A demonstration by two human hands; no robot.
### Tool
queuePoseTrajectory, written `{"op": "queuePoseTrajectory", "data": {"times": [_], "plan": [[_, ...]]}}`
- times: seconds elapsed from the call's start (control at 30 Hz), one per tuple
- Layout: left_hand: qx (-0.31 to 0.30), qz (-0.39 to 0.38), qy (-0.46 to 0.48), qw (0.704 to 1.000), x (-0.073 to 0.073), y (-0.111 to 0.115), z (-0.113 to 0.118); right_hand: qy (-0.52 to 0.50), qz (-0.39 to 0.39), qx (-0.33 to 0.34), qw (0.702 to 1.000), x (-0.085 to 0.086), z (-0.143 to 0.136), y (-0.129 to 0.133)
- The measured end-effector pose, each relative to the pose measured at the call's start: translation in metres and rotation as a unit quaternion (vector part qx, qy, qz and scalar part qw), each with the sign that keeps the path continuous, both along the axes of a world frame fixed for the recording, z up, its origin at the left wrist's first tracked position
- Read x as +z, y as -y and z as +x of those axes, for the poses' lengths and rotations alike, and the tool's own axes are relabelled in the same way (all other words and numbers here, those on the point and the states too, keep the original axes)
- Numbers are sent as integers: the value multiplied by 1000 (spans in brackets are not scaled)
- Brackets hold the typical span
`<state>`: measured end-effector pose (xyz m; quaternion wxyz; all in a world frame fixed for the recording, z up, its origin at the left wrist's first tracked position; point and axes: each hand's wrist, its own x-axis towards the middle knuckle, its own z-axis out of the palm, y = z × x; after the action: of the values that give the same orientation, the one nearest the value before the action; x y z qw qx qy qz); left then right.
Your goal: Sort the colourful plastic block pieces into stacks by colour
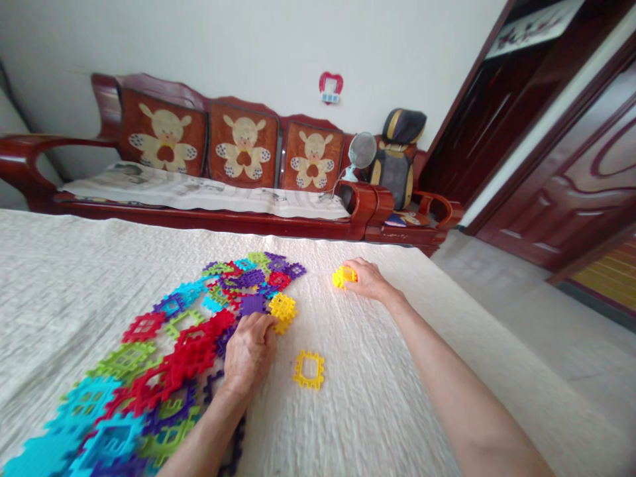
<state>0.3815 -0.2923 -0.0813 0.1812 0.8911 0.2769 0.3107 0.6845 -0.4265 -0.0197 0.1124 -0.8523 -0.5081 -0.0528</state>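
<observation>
My left hand (250, 351) is closed at the right side of a heap of plastic interlocking tiles. Its fingertips pinch the lower left edge of some yellow interlocking tiles (283, 307), which seem to overlap. A purple tile (253, 305) lies just beyond those fingers. Farther off to the right, my right hand (370, 281) grips a yellow interlocking tile (342, 276) near the table's far side; whether it is one piece or more I cannot tell. A single yellow square frame tile (297, 371) lies flat on the cloth between my two forearms.
Red tiles (193, 348), blue tiles (89, 401) and green tiles (124, 358) spread along the left of the cloth-covered table (377, 397). Past the table's far edge stands a wooden sofa (199, 215) with bear-patterned cushions. A small fan (362, 151) stands near its right end.
</observation>
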Motion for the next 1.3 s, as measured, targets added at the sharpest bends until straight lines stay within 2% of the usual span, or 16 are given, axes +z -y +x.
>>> {"op": "queuePoseTrajectory", "data": {"times": [0.27, 0.53, 0.73, 1.07, 1.3], "plan": [[-1, -4, -5, 1000, 0, 0, 0, -40, -80, 7, 996, 11, -3, -9], [6, -1, -1, 1000, 2, 1, 0, -72, -167, 10, 983, 13, 6, -24], [3, 1, -3, 1000, -1, 0, 0, -68, -198, 8, 978, 14, 12, -32], [-1, 3, 3, 1000, -2, -1, 0, -35, -221, 20, 974, 12, 6, -39], [2, 2, -1, 1000, -1, 0, 0, -40, -187, 39, 981, 12, 3, -34]]}}
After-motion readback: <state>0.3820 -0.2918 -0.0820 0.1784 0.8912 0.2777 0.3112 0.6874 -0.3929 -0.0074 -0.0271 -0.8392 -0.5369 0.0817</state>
